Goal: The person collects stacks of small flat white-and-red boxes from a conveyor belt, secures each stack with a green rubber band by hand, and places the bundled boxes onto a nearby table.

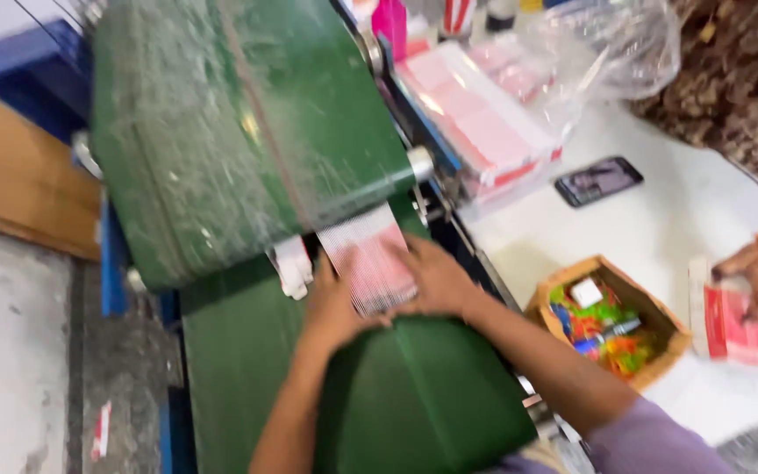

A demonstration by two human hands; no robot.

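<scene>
- Setting: small packaging workshop.
- Green conveyor belt (247, 132) on a blue machine frame (32, 61).
- White worktable (677, 219) bearing stacked pink-and-white packets (484, 123), clear plastic bag (607, 44), cardboard box (607, 329) of coloured bits.
- Bare concrete floor (10, 351).

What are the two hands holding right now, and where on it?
Both hands, left and right, clasp a pink stack of cards by its two sides.

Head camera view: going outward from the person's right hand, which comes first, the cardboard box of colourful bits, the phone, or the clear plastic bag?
1. Cardboard box, just to the side of the right hand, on the white table.
2. Phone, farther back on the table.
3. Plastic bag, farthest, at the table's back edge.
</scene>
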